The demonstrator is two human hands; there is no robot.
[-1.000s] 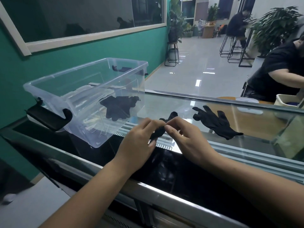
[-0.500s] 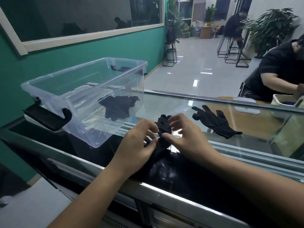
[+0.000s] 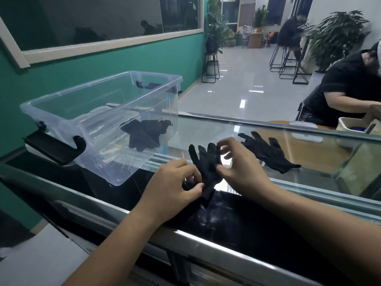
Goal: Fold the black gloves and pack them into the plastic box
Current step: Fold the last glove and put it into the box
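Observation:
A black glove lies spread on the glass counter between my hands, fingers pointing away from me. My left hand pinches its cuff at the near left. My right hand touches its right edge, with fingertips pinching near the glove's fingers. A second black glove lies flat on the glass further right. The clear plastic box stands open at the left with a black glove inside on its bottom.
The glass counter has a metal front rail. A black latch handle sticks out of the box's near end. A person in black sits at the far right beside a white tub.
The glove between my hands was bunched up a second ago; it now lies opened out flat with its fingers spread. My hands have moved apart to its two sides.

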